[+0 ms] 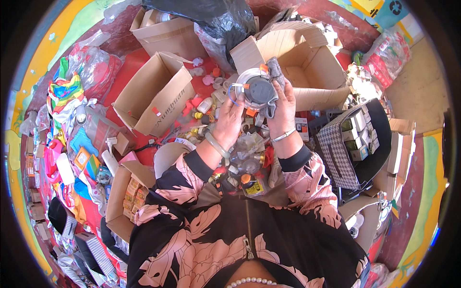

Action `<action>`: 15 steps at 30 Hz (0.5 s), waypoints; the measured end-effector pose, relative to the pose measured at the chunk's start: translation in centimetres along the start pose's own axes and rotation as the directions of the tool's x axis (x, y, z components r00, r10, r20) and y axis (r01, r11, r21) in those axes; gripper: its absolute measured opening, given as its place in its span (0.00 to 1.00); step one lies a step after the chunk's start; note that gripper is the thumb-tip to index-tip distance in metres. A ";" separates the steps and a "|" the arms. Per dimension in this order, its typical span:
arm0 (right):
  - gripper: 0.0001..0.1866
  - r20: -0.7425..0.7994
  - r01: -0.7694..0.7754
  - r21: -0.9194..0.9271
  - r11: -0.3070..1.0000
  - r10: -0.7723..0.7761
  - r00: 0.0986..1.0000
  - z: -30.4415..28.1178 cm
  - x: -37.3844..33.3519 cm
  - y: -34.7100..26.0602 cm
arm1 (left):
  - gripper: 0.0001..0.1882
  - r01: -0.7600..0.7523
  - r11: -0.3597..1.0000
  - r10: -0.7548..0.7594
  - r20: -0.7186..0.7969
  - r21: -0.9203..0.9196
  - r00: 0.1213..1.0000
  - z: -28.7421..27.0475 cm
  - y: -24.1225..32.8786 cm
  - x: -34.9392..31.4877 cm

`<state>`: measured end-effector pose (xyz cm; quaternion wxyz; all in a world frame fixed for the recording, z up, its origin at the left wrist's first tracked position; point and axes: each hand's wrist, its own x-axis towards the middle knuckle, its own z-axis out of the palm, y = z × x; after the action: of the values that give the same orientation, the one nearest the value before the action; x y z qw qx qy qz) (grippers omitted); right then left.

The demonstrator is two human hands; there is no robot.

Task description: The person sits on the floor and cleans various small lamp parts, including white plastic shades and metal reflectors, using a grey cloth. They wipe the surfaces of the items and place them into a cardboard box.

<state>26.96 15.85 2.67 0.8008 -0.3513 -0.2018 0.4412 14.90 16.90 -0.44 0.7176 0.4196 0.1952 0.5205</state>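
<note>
Cloth of crumpled grey fabric (276, 73) is bunched in the right hand (284, 106), whose grip curls round one side of a round dark-grey fixture with a clear glossy rim (259, 91). The left hand (229, 119) steadies the opposite side with a narrow finger grip, so the fixture is between both hands, above a heap of small plastic parts (249, 166). Open brown cardboard boxes (172, 108) and a black-and-white checked basket (337, 156) stand on a red floor (127, 77); a painted yellow-and-green band (432, 182) curves along the edge.
</note>
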 end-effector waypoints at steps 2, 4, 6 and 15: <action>0.07 -0.003 0.061 -0.058 0.996 -0.062 0.998 0.1 0.1 -0.1 | 0.17 -0.010 0.998 0.009 0.004 0.058 1.000 0.3 0.2 -0.2; 0.07 0.015 0.053 -0.083 0.995 -0.052 0.999 -0.3 0.1 -0.4 | 0.17 -0.031 0.997 0.026 0.074 0.064 0.997 0.2 0.5 -0.4; 0.08 0.000 0.040 -0.108 0.993 -0.040 0.999 -0.4 0.1 -0.4 | 0.17 -0.027 0.999 0.024 0.100 0.027 0.995 0.4 0.8 -0.5; 0.23 -0.246 -0.212 -0.152 0.965 0.171 0.954 -0.9 1.0 -4.6 | 0.15 -0.055 0.948 0.075 -0.050 0.314 0.996 -0.9 3.7 0.8</action>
<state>30.66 14.69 5.47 0.7378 -0.4877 -0.1103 0.4534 12.42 18.35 2.18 0.6183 0.5178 0.2831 0.5191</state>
